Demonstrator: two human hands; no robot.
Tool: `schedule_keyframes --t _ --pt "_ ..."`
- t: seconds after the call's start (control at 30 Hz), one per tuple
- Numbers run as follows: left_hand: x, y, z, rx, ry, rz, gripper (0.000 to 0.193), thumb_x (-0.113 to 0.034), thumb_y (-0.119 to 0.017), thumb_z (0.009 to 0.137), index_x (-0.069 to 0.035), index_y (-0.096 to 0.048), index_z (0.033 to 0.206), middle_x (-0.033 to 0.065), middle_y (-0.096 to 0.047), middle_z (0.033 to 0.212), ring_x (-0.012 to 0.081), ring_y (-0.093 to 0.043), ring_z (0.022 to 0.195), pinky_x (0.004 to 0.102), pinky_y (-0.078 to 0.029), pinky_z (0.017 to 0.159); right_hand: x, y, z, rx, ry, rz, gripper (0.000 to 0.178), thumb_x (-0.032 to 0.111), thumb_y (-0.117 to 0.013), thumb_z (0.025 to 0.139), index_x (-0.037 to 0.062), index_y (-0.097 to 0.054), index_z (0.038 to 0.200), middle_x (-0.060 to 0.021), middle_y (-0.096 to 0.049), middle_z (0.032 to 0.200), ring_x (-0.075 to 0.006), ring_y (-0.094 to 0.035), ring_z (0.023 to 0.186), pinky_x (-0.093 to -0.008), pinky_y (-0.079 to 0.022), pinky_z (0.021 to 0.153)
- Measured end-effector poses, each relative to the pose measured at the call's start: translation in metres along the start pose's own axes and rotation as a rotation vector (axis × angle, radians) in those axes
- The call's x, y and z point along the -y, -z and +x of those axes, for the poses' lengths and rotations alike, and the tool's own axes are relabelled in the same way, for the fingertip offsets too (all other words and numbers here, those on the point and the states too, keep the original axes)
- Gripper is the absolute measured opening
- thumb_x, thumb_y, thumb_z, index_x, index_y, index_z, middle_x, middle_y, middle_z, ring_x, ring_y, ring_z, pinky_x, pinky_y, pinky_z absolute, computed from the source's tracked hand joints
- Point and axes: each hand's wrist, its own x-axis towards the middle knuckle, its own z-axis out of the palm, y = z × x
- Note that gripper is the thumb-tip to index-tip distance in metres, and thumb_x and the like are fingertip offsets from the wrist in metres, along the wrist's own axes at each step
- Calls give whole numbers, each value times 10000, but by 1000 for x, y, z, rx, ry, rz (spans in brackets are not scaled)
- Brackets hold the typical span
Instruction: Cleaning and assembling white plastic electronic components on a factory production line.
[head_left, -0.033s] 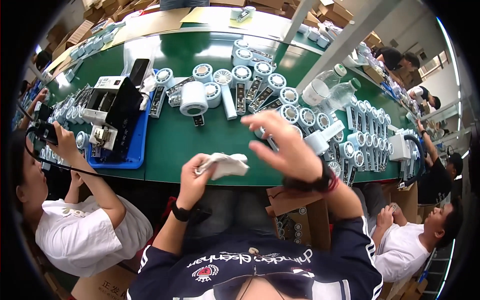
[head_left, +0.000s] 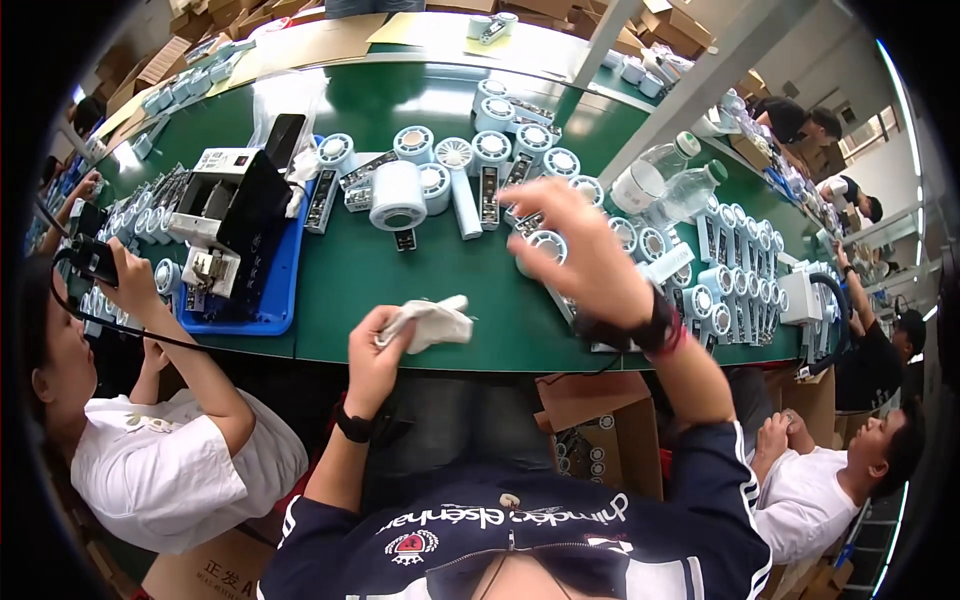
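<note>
Cloth point(head_left: 438, 326) in left hand point(head_left: 374, 350), right hand point(head_left: 590, 255) spread

We pinch the white cloth above the surface point(head_left: 335, 312) near its edge; a pale-blue fan point(head_left: 547, 239) lies beneath the right hand, its long axis slanting toward us. Contact we cannot tell. Since the earlier frame, our right hand reaches farther out; the cloth sits farther left.

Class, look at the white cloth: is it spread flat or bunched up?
Bunched up: the white cloth is gathered in the left hand, creased, its loose end sticking out to the right.
</note>
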Motion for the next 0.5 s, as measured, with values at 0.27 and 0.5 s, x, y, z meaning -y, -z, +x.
schedule_keyframes --t 0.27,0.5 --pt "20 50 -6 -266 -68 -197 69 -57 -621 932 -10 -597 977 -30 -576 856 32 -493 753 196 -395 665 -247 18 190 260 -325 -571 746 344 -784 730 41 -488 1344 -202 -585 1266 -314 -580 1138 -369 -457 988" --pt "22 57 -7 -230 -88 -215 62 -33 -614 928 -8 -590 979 -13 -568 908 44 -502 794 202 -408 700 -312 26 204 766 -872 -287 902 260 -829 629 65 -419 1409 -195 -513 1368 -313 -522 1221 -341 -433 1010"
